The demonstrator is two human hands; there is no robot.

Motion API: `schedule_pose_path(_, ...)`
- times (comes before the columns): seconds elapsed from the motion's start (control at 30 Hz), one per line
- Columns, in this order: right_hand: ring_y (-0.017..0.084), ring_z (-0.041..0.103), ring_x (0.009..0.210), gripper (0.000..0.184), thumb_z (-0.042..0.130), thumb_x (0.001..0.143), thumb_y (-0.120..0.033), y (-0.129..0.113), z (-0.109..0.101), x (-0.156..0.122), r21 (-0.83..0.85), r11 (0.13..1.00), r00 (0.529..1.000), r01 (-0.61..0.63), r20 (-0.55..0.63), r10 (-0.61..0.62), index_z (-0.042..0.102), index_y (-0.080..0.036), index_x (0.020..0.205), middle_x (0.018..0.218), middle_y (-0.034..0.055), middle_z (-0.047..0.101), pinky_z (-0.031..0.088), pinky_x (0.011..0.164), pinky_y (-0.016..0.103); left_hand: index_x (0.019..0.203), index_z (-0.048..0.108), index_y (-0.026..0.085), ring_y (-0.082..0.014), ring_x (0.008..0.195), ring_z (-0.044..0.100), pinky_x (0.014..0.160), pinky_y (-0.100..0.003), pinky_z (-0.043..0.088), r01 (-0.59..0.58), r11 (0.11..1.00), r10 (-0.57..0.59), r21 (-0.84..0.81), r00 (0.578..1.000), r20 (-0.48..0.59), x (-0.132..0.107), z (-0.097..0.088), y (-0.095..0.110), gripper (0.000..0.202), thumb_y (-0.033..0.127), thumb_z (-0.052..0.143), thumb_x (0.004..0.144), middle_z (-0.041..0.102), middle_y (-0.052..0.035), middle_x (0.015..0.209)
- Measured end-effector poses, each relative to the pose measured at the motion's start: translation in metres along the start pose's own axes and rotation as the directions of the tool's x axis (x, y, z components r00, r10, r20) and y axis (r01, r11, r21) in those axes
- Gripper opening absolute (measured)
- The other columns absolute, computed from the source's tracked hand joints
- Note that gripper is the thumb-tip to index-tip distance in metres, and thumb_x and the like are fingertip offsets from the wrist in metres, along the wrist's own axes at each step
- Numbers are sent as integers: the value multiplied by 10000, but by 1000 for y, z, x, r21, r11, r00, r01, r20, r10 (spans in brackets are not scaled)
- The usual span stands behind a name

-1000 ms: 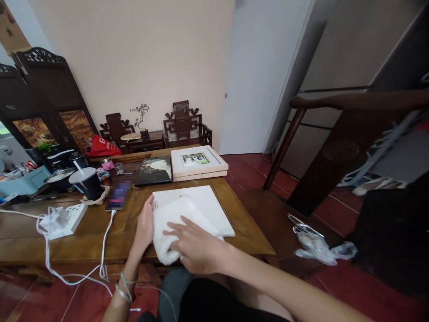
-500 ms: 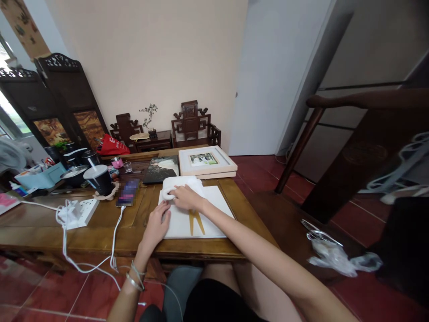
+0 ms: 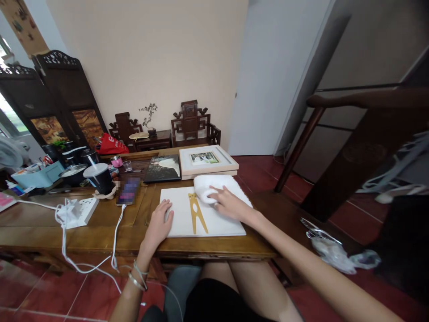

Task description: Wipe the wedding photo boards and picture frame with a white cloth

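From where I stand, a person sits at a brown varnished wooden table with both bare hands over a flat white rectangular panel, which lies near the front edge. The left hand rests on the panel's left side, its fingers slightly spread and holding nothing that I can see; thin bracelets circle that wrist. The right hand lies on a thick, fluffy white cloth, fingers over its rolled near fold; the thumb is hidden, so I cannot tell whether it pinches the fabric or merely presses on it. The cloth covers the panel's far right corner. Between the hands, a flat gold-coloured piece with two splayed legs lies on the panel, its legs towards the person. Just beyond the cloth, a pale wooden frame with a white mat and a small photograph tops a stack, and beside it on the left lies a dark rectangular picture with a pale figure. Farther left are a dark phone on a white cable, a white power strip and a black lidded cup with a white straw.
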State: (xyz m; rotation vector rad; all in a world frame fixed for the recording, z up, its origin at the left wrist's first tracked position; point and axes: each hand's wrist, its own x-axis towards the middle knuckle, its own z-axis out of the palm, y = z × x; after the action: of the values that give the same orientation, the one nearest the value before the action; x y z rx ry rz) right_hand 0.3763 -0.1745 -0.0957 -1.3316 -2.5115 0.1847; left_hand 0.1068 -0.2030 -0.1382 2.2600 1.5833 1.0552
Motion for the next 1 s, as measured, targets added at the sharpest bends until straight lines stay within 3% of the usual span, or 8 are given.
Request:
schedule_pose_path(0.1,293,248,1403,435,413,725,-51,-17,4,-42,-14,998,998,56,17,-56,629,-90,1101,1367,210,502,156,1118,576,1208,607,95,-238,1310,461,1121,-429,332,17,1000,-17,4,999,33,0,-2,3,387,258,452,893,529,-160,1368)
schedule_pose_path(0.2,260,216,1416,441,415,710,-41,-35,2,-82,14,994,993,110,28,-111,641,-141,1075,1448,154,423,133,1144,558,1240,590,94,-241,1338,423,1133,-442,306,41,999,-41,5,997,71,1,-3,4,425,297,436,899,497,-158,1396)
schedule_pose_path(0.3,240,217,1416,435,420,698,-42,-43,-3,-103,39,993,992,113,42,-115,650,-167,1045,1460,127,413,144,1158,530,1238,591,85,-248,1354,398,1136,-451,297,45,999,-45,1,995,91,0,-1,2,453,340,445,894,510,-165,1383)
schedule_pose_path(0.4,247,256,1403,438,422,695,-41,-40,-6,-92,51,993,993,106,42,-108,648,-158,1051,1436,146,442,155,1153,533,1235,594,104,-252,1356,395,1135,-454,298,8,1000,-8,7,997,75,-1,1,-1,448,343,476,875,514,-158,1383)
schedule_pose_path(0.63,287,308,1379,426,426,754,-59,-5,-1,-7,-29,997,997,69,40,-67,620,-106,1131,1317,189,557,201,1106,582,1226,593,100,-254,1358,391,1130,-456,306,-29,999,28,17,997,77,-2,0,-4,426,330,462,892,519,-168,1376)
schedule_pose_path(0.73,289,323,1372,428,415,751,-45,4,2,8,-21,997,997,79,10,-78,626,-103,1119,1296,191,573,219,1094,575,1230,584,76,-257,1357,392,1131,-456,305,-32,999,30,30,996,84,-1,0,-4,441,332,450,896,515,-182,1376)
schedule_pose_path(0.83,302,330,1367,424,424,738,-44,0,3,-7,-16,997,997,81,-2,-81,631,-88,1105,1321,216,543,213,1094,578,1233,577,60,-256,1357,391,1134,-447,302,-32,999,29,35,996,86,-1,1,-5,454,335,441,900,512,-189,1377)
schedule_pose_path(1.0,279,320,1375,366,447,749,-79,-31,-6,-72,16,994,994,110,17,-110,659,-134,1043,1379,194,494,184,1131,550,1223,589,118,-254,1352,400,1125,-465,315,-43,998,41,34,997,68,-1,2,-5,408,325,455,898,529,-155,1371)
